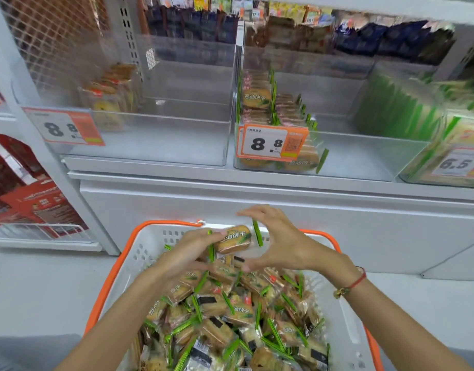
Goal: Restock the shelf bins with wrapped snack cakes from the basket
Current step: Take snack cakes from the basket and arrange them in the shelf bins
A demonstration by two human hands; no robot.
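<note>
At the upper left of the frame a clear bin [139,135] held only a few cakes at its back. Right of it, in the middle, another bin [337,156] had the same green-edged cakes stacked along its left side, and most of it was bare. Low in the frame sat the basket [150,247], full of cakes. The left hand [187,253] had its fingers curled round one side of a cake [233,239], lifted just above the pile. The right hand [273,236] was wide open, thumb and fingers spread round the cake's other end, maybe just touching the wrapper. This looked like the picking-up step. Next, the cake would need to go up into the middle bin, beside its stack
</note>
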